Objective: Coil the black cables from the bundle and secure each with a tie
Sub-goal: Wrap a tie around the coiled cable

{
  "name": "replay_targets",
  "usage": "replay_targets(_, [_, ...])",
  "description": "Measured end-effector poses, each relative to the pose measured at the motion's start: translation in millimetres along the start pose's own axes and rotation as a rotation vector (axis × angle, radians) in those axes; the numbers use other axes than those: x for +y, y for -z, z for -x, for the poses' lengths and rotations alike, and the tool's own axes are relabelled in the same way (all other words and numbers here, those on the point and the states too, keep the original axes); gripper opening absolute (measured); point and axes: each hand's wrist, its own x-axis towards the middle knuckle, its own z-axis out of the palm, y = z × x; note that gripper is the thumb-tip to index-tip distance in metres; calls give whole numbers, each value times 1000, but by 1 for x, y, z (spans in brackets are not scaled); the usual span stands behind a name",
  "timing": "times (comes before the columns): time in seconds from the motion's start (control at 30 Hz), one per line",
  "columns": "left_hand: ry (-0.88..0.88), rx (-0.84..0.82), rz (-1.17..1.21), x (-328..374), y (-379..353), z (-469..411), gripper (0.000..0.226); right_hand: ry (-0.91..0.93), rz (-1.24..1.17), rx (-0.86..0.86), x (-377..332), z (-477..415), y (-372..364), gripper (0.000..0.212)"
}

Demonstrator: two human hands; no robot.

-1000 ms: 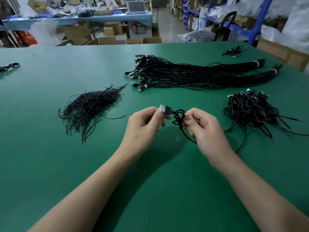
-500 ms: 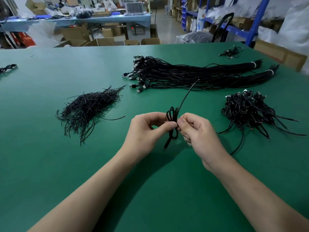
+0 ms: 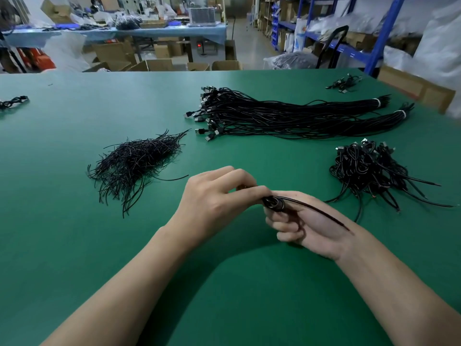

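coiled cable [image 3: 273,204] turned over, right hand [image 3: 311,227] now palm-up

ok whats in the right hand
The right hand holds a small coiled black cable; one strand trails across the palm to the wrist. The left hand covers the coil's far side, so any tie there is hidden.

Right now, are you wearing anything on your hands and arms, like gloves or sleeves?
No. There are no gloves on the left hand or the right hand. No rings, watch or bracelets show, and no sleeves come into view on either arm.
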Motion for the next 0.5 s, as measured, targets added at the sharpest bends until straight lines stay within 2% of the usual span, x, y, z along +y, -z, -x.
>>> replay_targets(0.13, [3, -26, 58, 1, -3, 0, 19, -10, 216, 13, -11, 6, 7, 49])
replay_targets(0.2, [9, -40, 53, 2, -10, -4, 19, 64, 327, 113, -18, 7, 5, 40])
replay_targets(0.27, [68, -79, 124, 1, -16, -6, 19, 118, 401, 258, -27, 6, 4, 41])
replay_targets(0.33, [196, -141, 239, -3, -23, -8, 23, 145, 463, 396, -39, 8, 9, 35])
replay_targets(0.4, [366, -201, 252, -12, -31, -9, 27, 164, 639, 561, -57, 13, 20, 28])
replay_targets(0.5, [623, -327, 155, -41, -48, -16, 27, 138, 1208, 859, -89, 21, 51, 38])
